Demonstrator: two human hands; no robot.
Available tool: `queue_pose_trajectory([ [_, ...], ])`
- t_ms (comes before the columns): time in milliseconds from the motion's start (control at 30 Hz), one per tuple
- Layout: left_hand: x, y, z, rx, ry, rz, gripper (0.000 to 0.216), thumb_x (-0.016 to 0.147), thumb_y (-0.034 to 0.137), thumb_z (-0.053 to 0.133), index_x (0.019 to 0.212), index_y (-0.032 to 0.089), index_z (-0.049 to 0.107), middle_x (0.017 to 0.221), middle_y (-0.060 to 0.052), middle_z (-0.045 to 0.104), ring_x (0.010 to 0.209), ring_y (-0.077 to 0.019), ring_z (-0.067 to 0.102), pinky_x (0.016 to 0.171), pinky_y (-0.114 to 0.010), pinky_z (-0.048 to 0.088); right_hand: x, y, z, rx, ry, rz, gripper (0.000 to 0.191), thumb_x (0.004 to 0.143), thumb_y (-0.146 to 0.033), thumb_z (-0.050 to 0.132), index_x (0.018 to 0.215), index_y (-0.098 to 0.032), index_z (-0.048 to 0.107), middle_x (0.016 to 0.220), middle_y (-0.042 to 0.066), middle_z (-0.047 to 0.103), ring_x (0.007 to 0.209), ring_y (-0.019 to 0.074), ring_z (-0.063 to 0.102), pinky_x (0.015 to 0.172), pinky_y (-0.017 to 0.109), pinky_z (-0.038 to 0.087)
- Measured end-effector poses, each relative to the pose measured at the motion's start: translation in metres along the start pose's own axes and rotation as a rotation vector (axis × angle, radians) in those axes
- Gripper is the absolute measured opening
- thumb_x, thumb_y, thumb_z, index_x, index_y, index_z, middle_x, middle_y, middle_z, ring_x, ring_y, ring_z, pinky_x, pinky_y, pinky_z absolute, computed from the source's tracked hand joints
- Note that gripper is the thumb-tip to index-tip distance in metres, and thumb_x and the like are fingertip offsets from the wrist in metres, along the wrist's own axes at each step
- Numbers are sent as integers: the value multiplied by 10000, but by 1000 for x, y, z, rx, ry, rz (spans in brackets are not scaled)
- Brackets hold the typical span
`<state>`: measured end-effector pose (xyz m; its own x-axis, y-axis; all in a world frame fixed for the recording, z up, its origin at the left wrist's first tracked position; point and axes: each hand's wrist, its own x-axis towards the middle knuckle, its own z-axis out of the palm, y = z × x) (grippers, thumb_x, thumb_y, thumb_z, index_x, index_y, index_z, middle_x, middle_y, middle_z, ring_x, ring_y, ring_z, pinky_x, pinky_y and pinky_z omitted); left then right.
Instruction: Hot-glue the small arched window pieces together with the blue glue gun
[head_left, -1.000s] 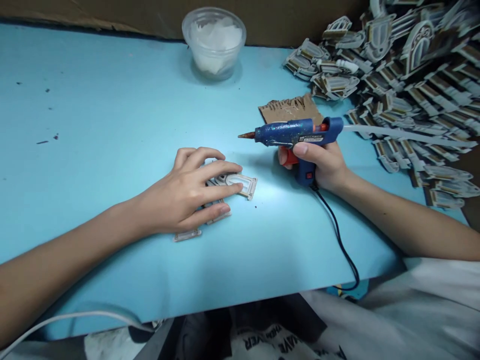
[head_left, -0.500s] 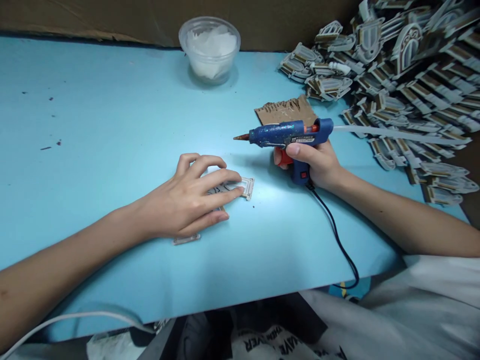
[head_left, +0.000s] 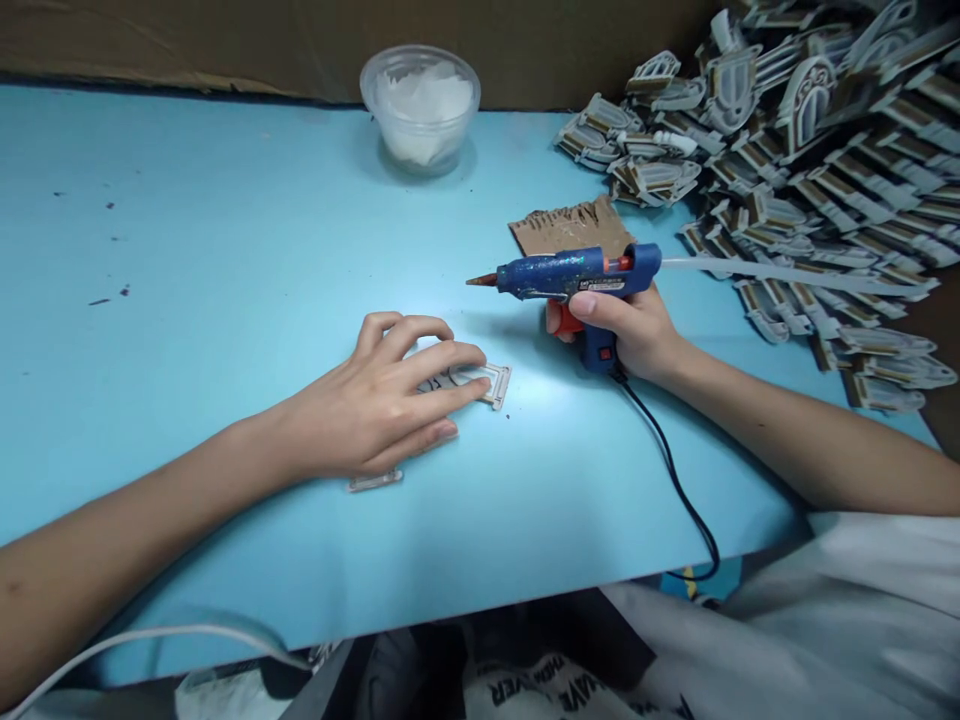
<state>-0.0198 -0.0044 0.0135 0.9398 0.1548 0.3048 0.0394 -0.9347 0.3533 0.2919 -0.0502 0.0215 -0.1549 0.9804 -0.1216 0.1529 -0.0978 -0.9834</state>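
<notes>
My left hand (head_left: 382, 395) lies flat on a small white and brown cutout piece (head_left: 484, 380) on the blue table (head_left: 225, 250), fingers pressing it down. Most of the piece is hidden under the hand; one end sticks out at the fingertips and another edge (head_left: 375, 481) shows below the palm. My right hand (head_left: 634, 330) grips a blue hot glue gun (head_left: 570, 275) by its handle, a finger on the orange trigger. The nozzle points left, above the table and to the right of the piece, apart from it. A glue stick (head_left: 750, 270) pokes out of the gun's back.
A large heap of similar cutout pieces (head_left: 787, 150) fills the right back. A torn cardboard scrap (head_left: 570, 228) lies behind the gun. A clear plastic bowl (head_left: 420, 105) with white contents stands at the back. The gun's black cord (head_left: 675, 480) runs over the front edge.
My left hand's fingers drew in slightly over the piece. The view shifted a little; the glue gun and right hand kept about the same pose.
</notes>
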Motion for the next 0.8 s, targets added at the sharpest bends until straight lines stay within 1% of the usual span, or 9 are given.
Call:
queue_pose_trajectory([
  [133,1,-1,-1,1,113,7,288,1105,301,536,1297,124,658,1365,-173,685,1255,-376,554,1016,-515,353,0,0,0,25,-9,-23,469,874,-645,829,756,-200,740,743,59,677,594,158,556,568,325,466],
  [200,1,-3,-1,-12,116,-5,262,1111,311,530,1260,141,663,1356,-157,691,1246,-370,550,1011,-502,347,0,-1,0,21,-16,-23,478,871,-654,828,750,-201,732,740,58,671,592,158,555,568,327,468],
  [300,0,-5,0,-81,74,-36,313,1138,344,483,1302,161,677,1393,-151,670,1264,-369,530,998,-491,343,0,-2,1,4,-10,-7,503,861,-681,825,746,-202,725,730,57,663,593,161,560,570,331,473],
  [467,-4,-8,2,-198,110,-106,356,1131,384,509,1339,189,723,1386,-158,648,1243,-361,531,984,-502,368,-1,-1,2,21,25,-19,509,839,-690,839,737,-201,741,715,64,666,578,167,562,563,344,477],
  [567,-5,-10,2,-291,149,-178,378,1125,366,526,1391,167,706,1363,-164,644,1237,-336,550,1039,-515,393,-1,-2,3,54,43,-6,514,819,-695,847,722,-204,733,700,67,659,566,168,556,553,348,479],
  [667,-5,-10,2,-341,126,-214,417,1136,409,505,1452,205,686,1415,-154,618,1287,-327,541,1107,-518,380,-1,-6,6,58,78,28,535,767,-722,859,698,-208,729,683,69,660,556,171,542,542,352,473],
  [733,-5,-10,2,-321,85,-204,402,1141,437,492,1415,251,719,1461,-136,596,1315,-336,513,1106,-517,363,-1,-9,7,45,85,50,544,734,-735,860,670,-212,723,686,75,674,557,175,531,542,357,471],
  [800,-5,-10,2,-291,66,-194,384,1141,445,488,1345,265,758,1476,-124,592,1315,-346,498,1091,-522,356,-1,-10,7,39,82,61,539,724,-726,856,654,-210,717,692,83,687,559,177,526,545,361,472],
])
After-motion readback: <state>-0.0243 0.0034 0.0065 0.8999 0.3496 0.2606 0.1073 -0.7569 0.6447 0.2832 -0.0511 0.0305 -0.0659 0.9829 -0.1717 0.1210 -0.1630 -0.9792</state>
